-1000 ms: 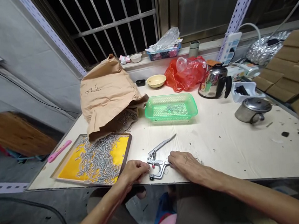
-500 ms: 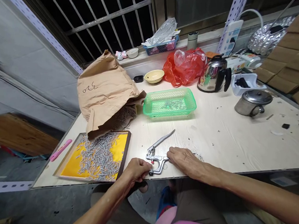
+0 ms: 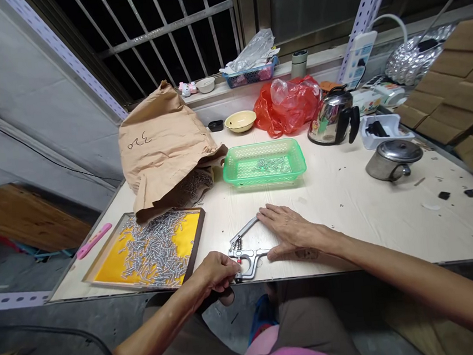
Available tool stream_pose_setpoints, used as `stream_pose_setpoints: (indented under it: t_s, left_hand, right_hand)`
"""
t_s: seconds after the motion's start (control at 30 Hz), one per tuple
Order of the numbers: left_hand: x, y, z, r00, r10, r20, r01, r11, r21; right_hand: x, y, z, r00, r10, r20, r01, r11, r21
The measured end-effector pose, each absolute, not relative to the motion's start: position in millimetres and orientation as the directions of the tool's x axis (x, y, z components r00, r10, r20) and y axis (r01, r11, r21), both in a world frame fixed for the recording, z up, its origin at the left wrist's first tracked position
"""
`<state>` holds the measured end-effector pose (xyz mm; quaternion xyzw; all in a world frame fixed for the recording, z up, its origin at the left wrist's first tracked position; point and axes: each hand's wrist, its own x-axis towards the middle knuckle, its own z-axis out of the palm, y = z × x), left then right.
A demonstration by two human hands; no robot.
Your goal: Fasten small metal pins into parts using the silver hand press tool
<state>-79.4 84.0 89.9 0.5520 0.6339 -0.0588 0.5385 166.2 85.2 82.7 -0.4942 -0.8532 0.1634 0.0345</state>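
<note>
Pink plastic is seen at far left: a slim stick (image 3: 94,241), laid beside a tray (image 3: 196,242) where small metal pieces (image 3: 158,252) are heaped on yellow lining. Over the tray's back edge a brown paper bag (image 3: 162,145) is spread. The left hand's (image 3: 217,271) thumb and fingertips are pressed together at the head of the metal pliers (image 3: 250,252); whether anything is pinched cannot be told. The pliers are laid near the table's (image 3: 327,208) front edge, nearer than a green basket (image 3: 229,182). Their handle ends are touched by the right hand (image 3: 294,229), fingers spread.
</note>
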Motion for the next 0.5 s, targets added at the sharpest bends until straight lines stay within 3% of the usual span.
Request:
stream_pose_setpoints:
  t_s: [0.27, 0.33, 0.4, 0.5]
  left_hand:
    - [-82, 79, 93, 0.135, 0.672, -0.728, 0.815, 0.343, 0.467]
    - [-81, 75, 99, 0.129, 0.799, -0.587, 0.886, 0.173, 0.430]
    - [-75, 71, 104, 0.236, 0.913, -0.332, 0.918, -0.097, 0.385]
    - [-58, 70, 104, 0.536, 0.841, -0.072, 0.815, -0.493, 0.305]
  right_hand:
    - [155, 78, 92, -0.545, 0.835, -0.078, 0.827, 0.518, -0.219]
    - [156, 72, 91, -0.546, 0.836, -0.058, 0.824, 0.523, -0.220]
    - [158, 67, 88, -0.547, 0.837, -0.025, 0.817, 0.526, -0.238]
    - [158, 65, 83, -0.532, 0.846, 0.006, 0.815, 0.515, -0.265]
